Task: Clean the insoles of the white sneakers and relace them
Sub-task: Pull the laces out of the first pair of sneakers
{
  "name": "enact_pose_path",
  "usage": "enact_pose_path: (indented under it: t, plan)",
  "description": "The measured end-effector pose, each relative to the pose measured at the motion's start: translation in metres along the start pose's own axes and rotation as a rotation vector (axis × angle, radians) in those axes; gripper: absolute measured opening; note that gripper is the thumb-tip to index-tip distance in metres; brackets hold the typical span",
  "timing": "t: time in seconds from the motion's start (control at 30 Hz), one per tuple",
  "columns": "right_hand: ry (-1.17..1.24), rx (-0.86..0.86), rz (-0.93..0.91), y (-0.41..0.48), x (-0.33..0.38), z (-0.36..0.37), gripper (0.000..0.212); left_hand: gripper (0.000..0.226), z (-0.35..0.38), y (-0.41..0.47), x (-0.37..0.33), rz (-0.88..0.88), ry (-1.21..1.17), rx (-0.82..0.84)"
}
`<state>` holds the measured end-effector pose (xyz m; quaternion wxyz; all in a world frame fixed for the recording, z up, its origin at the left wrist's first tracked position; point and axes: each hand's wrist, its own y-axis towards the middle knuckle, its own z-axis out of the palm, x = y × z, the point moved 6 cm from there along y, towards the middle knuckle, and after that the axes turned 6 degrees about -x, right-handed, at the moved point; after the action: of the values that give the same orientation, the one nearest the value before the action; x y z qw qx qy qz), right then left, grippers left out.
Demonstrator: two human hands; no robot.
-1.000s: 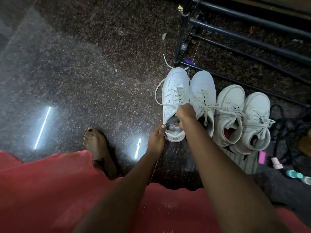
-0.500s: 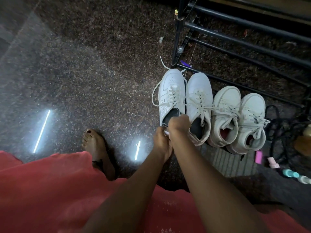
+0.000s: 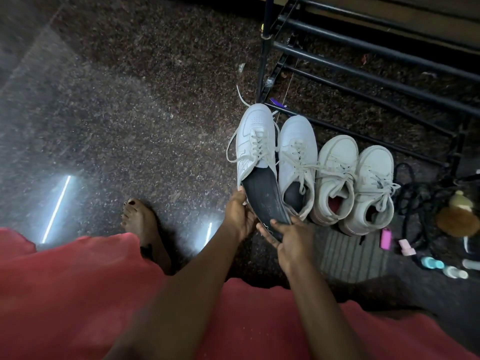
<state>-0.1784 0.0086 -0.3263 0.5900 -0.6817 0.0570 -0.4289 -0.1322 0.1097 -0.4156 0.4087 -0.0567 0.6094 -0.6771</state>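
Since half a second ago the flat black foam insole (image 3: 262,193) has come halfway out of the leftmost white laced sneaker (image 3: 253,126), at 12 o'clock from the hands; the right hand (image 3: 291,237) pinches its heel end in a firm grip, the left hand (image 3: 239,211) holds the sneaker's heel, and a hard pull may crease it under the tight laces (image 3: 255,149).

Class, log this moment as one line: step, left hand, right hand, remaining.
step: black insole half out of leftmost sneaker | left hand: grips sneaker heel | right hand: pinches insole heel | remaining: insole toe inside
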Motion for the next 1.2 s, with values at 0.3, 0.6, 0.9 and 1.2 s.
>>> enact_pose_path:
  t: [0.3,0.6,0.9,1.2]
  plan:
    - [-0.044,0.049,0.044,-0.035,-0.011,-0.051,0.021,0.055,0.002,-0.013,-0.001,-0.065,0.001,0.020]
    - [-0.396,0.265,0.156,-0.030,-0.047,-0.107,0.019,0.040,-0.060,-0.011,0.023,-0.064,0.131,-0.085]
    - [-0.675,0.177,0.104,0.045,-0.125,-0.112,0.020,0.036,-0.130,0.001,0.006,0.150,0.012,-0.430]
    - [-1.547,0.225,-0.263,0.043,-0.125,-0.084,0.050,0.036,-0.102,-0.007,-0.029,0.426,0.311,-0.431]
